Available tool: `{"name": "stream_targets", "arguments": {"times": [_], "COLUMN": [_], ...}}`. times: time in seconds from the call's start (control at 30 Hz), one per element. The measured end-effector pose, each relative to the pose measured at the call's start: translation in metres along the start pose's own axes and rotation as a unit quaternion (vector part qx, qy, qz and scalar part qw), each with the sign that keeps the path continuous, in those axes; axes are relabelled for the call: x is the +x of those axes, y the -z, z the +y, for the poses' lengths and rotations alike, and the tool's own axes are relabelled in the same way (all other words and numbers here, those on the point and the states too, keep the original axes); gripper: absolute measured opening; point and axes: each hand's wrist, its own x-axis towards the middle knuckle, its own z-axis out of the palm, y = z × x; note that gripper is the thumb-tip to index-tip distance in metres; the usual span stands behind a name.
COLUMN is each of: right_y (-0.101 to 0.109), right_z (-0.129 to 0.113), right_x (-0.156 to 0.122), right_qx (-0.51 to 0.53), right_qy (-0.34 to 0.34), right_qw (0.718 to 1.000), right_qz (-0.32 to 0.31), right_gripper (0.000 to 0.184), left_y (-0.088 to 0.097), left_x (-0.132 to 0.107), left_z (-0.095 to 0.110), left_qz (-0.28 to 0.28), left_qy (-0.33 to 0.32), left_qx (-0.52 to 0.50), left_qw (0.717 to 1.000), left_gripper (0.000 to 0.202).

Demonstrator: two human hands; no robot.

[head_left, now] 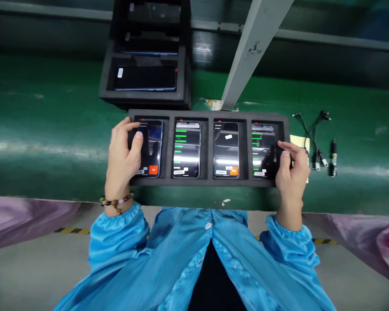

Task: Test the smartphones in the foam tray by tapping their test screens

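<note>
A dark foam tray (204, 182) lies across the green bench in front of me, with several smartphones face up in separate slots. My left hand (120, 157) is closed around its left end, thumb over the edge beside a phone with an orange Fail box (153, 149). At the opposite end, my right hand (291, 172) grips the tray beside a phone with green text lines (263, 151). Between them are another green-lined phone (187, 149) and a phone with an orange box and a small white sticker (226, 149). Fingers under the tray are hidden.
A stack of similar foam trays (145, 98) holding phones stands behind on the left. A grey metal post (251, 47) slants up behind the tray. To the right are black cables (313, 134), a yellow paper (300, 140) and a small black bottle (333, 160).
</note>
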Motion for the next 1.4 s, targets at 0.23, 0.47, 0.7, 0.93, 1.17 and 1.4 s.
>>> {"name": "stream_targets", "arguments": {"times": [0.23,0.47,0.7,0.93,1.17,1.4], "right_y": [0.004,0.006,0.006,0.006,0.004,0.005], "right_z": [-0.002,-0.007,-0.008,-0.005,-0.006,-0.010], "right_x": [-0.009,-0.005,-0.006,-0.010,-0.011,-0.014], "right_qx": [0.029,-0.013,-0.001,0.023,0.020,0.026], "right_qy": [0.092,0.084,0.084,0.095,0.090,0.097], "right_qw": [0.995,0.996,0.996,0.995,0.996,0.995], "right_qz": [0.024,-0.038,-0.036,-0.008,-0.003,0.005], "right_gripper": [0.034,0.039,0.038,0.036,0.038,0.037], "left_y": [-0.001,0.003,0.001,0.001,-0.024,-0.004], "left_x": [-0.001,-0.001,-0.001,-0.010,-0.024,-0.031], "left_z": [0.001,0.005,0.008,0.021,0.052,0.041], "left_qz": [0.003,-0.008,-0.002,-0.039,-0.192,-0.089], "left_qy": [0.000,0.002,0.001,-0.108,-0.227,-0.168], "left_qx": [0.000,0.005,0.006,0.049,0.062,0.073], "left_qw": [1.000,1.000,1.000,0.992,0.953,0.979], "left_gripper": [0.043,0.043,0.043,0.030,0.030,0.035]}}
